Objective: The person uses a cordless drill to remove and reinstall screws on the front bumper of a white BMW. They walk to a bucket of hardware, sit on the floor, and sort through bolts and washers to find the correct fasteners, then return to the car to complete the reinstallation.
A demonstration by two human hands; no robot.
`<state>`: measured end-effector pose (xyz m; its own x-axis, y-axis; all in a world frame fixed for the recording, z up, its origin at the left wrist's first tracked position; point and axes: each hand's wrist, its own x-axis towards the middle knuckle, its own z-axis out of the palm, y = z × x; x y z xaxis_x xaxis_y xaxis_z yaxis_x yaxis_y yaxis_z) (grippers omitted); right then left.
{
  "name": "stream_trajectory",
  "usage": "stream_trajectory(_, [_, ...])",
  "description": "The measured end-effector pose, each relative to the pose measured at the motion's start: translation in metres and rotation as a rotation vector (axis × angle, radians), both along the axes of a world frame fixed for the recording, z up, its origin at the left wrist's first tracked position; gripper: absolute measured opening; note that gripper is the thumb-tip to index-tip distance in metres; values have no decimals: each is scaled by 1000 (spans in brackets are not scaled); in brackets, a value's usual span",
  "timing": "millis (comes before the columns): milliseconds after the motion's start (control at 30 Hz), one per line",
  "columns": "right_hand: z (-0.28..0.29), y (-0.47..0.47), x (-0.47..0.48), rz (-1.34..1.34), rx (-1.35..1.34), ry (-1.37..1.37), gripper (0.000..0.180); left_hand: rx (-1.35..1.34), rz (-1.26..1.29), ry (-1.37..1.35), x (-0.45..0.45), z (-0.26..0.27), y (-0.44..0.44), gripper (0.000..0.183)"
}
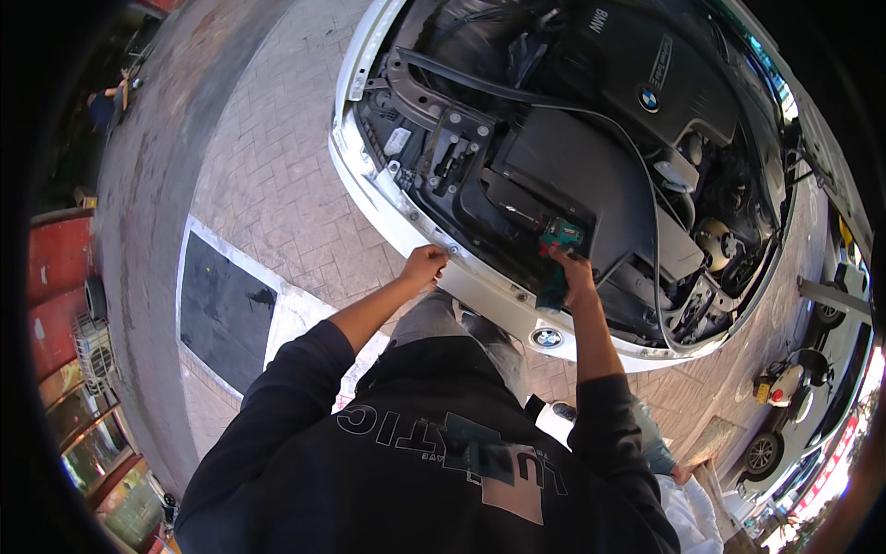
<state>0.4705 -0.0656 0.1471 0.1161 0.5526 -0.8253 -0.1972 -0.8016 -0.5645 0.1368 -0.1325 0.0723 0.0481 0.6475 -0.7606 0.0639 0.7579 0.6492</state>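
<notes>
My right hand (pixel 576 275) is wrapped around a green-and-red cordless drill driver (pixel 562 232). The drill is over the front of the open engine bay, its bit pointing left. My left hand (pixel 426 264) is at the upper edge of the white front bumper (pixel 484 291), fingers curled together. Right beside those fingertips a bolt (pixel 453 249) sits in the bumper's top flange. Whether the left fingers pinch something small is hidden. A black plastic air duct cover (pixel 554 159) lies beyond the drill.
A BMW engine cover (pixel 664 76) is at the back of the bay. A loose rubber seal (pixel 640 152) curves across it. The raised hood (pixel 834 138) is at the right. Another person's hand (pixel 681 475) shows at lower right, near a parked scooter (pixel 785 384).
</notes>
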Motion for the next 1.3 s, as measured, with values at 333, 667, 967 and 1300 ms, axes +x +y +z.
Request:
stream_trajectory(333, [36,-108,-42,44,382,261,55,-165,-55,-365,56,56,-9,25])
stream_trajectory(667, [30,-130,-156,315,338,-729,72,-467,-109,-481,-5,14,33,17])
stream_trajectory(967, [24,-142,-216,563,520,-1063,74,-517,-288,-606,-31,3,43,18])
stream_trajectory(1300, [60,-91,-232,808,273,-822,105,-502,-262,-654,-40,-7,48,17])
